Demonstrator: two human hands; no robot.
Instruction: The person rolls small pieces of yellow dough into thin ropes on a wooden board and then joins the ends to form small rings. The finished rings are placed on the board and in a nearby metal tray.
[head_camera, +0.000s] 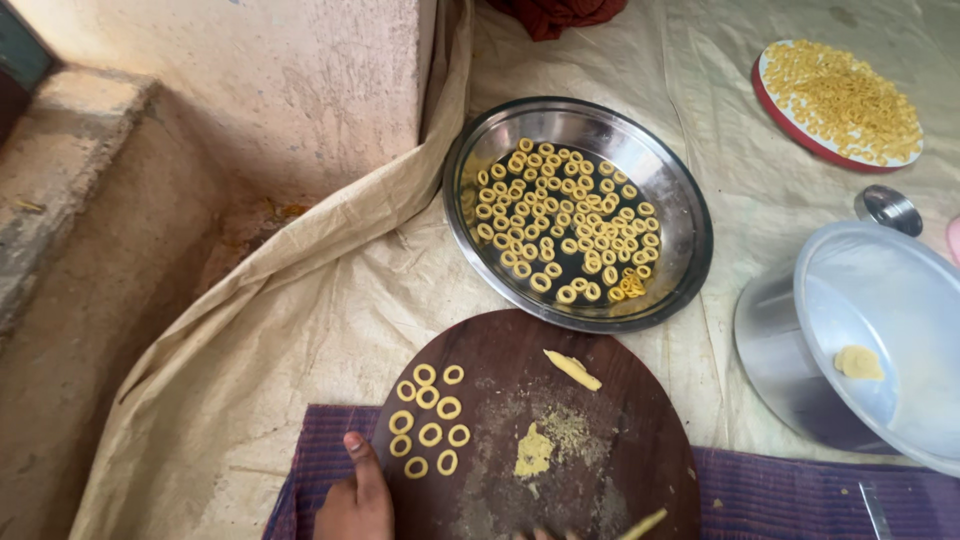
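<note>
My left hand rests on the left edge of a round dark wooden board, thumb up, next to several small yellow dough rings laid on the board. A short rolled dough stick lies near the board's top, and a flattened smear of dough sits at its middle. At the bottom edge, a fingertip of my right hand shows beside a thin dough rope; whether it grips the rope is hidden. A steel plate beyond the board holds several finished rings.
A steel pot with its lid carrying a dough lump stands at right. A red-rimmed plate of rings lies far right. A purple cloth lies under the board, on a beige sheet. A concrete wall rises at left.
</note>
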